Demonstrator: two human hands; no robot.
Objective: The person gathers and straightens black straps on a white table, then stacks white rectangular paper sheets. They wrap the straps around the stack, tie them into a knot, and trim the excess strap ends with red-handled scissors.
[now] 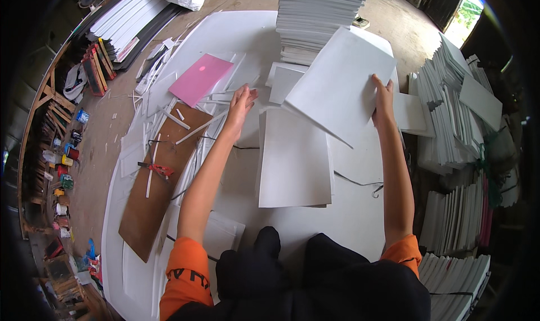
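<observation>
Over the big white work surface (pixel 360 220), the person's right hand (pixel 383 99) is clamped on the right edge of a large white rectangular foam sheet (pixel 340 82), which tilts in the air with its lower left corner dipping toward the flat white sheet (pixel 295 160) lying just below. The left hand (pixel 241 102) hangs apart from it, fingers spread and holding nothing, just beside a scatter of thin white offcut strips (pixel 194 127).

Held by one edge only, the raised sheet looks likely to sag or swing; its low corner could catch the sheet beneath and push it askew, or the panel could bend and crease.

Right behind it rises a tall stack of white sheets (pixel 318 17), close enough to be bumped. A pink rectangular sheet (pixel 199 79) lies to the left, near a long brown board (pixel 163 174) carrying a red-handled cutter (pixel 160 169). More white stacks (pixel 455 107) crowd the right side, leaving little room to swing the panel that way.
</observation>
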